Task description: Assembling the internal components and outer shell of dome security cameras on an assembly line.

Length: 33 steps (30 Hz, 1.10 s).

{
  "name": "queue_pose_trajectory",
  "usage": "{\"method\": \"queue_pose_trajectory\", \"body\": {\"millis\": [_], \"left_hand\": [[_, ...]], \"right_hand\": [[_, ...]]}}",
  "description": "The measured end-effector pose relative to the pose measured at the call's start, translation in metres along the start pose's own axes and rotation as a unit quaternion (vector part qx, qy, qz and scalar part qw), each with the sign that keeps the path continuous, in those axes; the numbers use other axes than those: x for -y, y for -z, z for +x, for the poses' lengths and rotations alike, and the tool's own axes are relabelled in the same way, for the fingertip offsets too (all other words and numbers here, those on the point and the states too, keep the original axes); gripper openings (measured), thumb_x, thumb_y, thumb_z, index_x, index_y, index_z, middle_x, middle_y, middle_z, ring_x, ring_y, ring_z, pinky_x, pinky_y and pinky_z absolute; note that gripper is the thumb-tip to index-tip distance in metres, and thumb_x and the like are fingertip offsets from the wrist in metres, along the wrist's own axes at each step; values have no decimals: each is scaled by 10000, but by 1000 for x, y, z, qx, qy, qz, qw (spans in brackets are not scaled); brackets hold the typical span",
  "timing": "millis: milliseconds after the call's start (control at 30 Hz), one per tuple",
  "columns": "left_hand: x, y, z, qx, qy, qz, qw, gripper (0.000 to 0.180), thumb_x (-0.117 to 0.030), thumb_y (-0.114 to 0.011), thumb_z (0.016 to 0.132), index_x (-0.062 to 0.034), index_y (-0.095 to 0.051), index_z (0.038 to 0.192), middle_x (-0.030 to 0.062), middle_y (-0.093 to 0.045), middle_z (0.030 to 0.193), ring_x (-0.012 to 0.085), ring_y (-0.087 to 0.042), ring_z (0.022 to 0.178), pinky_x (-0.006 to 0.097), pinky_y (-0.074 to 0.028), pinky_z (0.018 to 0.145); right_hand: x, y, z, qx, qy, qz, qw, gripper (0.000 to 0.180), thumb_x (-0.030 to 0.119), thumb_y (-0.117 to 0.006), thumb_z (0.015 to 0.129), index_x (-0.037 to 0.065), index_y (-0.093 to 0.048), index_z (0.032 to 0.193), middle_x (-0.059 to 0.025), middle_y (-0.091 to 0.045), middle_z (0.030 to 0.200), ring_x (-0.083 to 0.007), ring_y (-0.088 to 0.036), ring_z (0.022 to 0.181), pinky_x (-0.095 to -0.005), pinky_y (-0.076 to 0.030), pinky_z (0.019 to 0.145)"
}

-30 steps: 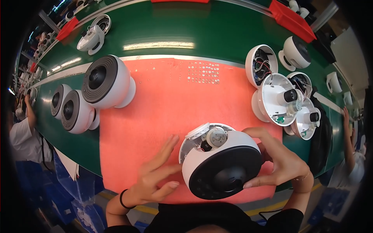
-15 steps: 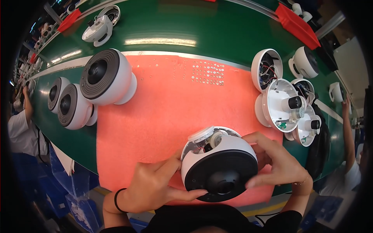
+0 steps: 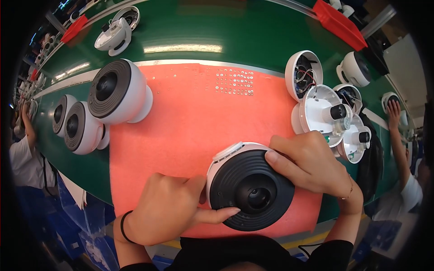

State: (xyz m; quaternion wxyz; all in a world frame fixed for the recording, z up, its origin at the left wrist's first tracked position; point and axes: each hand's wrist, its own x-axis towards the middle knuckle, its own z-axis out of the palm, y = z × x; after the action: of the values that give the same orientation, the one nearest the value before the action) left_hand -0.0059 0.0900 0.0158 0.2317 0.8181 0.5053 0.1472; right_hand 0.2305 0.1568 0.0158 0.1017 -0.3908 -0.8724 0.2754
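A round white globe projector (image 3: 244,216) faces me over the near edge of the pink mat (image 3: 181,144). Its face is black and ribbed, with a lens at the centre. My left hand (image 3: 169,210) grips its left side, thumb laid on the black face and fingers along the white shell. At the upper right rim my right hand (image 3: 312,165) is closed round the edge, thumb on the black face. A white round foot (image 3: 228,151) shows at the top left of the shell. The back of the globe is hidden.
Finished-looking globe projectors (image 3: 115,92) stand at left. Opened white shells (image 3: 316,106) with wires and lenses crowd the right. Rows of small metal screws (image 3: 235,81) lie at the mat's far edge. Red bins (image 3: 339,25) sit beyond. Another person's hand (image 3: 394,113) touches a globe at far right.
The projector has tilted so its lens faces up more, and its open inside has gone out of sight. My right hand has moved up along the rim.
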Motion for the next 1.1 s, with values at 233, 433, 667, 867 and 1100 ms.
{"method": "queue_pose_trajectory", "body": {"millis": [233, 433, 667, 867, 1100], "left_hand": [[-1, 0, 1, 14, 4, -2, 1000, 499, -445, -725, 637, 1, -518, 549, 75, -493, 436, 248, -530, 384, 313, -432, 387], [-3, 3, -3, 45, 10, 0, 999, 512, -447, -709, 653, 10, -509, 534, 109, -469, 422, 270, -510, 372, 332, -428, 401], [-1, 6, 1, 42, 9, -41, 998, 531, -460, -700, 657, 11, -494, 523, 129, -433, 400, 286, -485, 360, 344, -413, 398], [-5, 9, 1, 44, 7, -15, 999, 539, -468, -695, 660, 12, -497, 514, 139, -439, 404, 293, -491, 366, 349, -410, 396], [-6, 12, 2, 71, 29, 18, 997, 554, -508, -686, 644, 15, -535, 540, 135, -459, 412, 298, -508, 385, 356, -421, 414]], "right_hand": [[6, 2, -5, -7, 12, -73, 997, 343, 325, -452, 875, 56, -526, 675, -112, -499, 468, -286, -505, 410, -388, -350, 387], [12, 1, -9, 9, -2, -99, 995, 291, 267, -428, 876, 62, -486, 679, -121, -467, 481, -315, -489, 462, -390, -361, 456], [38, 10, -15, -95, 68, -176, 977, 244, 278, -624, 753, 47, -600, 827, -97, -552, 728, -240, -543, 605, -330, -401, 519], [49, 5, -27, -90, 198, -21, 976, 298, 181, -693, 670, 21, -635, 914, -122, -548, 937, -250, -560, 829, -335, -451, 665], [40, 10, -28, 0, 204, 32, 978, 454, 221, -595, 766, -1, -474, 1143, -217, -488, 1127, -334, -500, 1046, -392, -433, 819]]}}
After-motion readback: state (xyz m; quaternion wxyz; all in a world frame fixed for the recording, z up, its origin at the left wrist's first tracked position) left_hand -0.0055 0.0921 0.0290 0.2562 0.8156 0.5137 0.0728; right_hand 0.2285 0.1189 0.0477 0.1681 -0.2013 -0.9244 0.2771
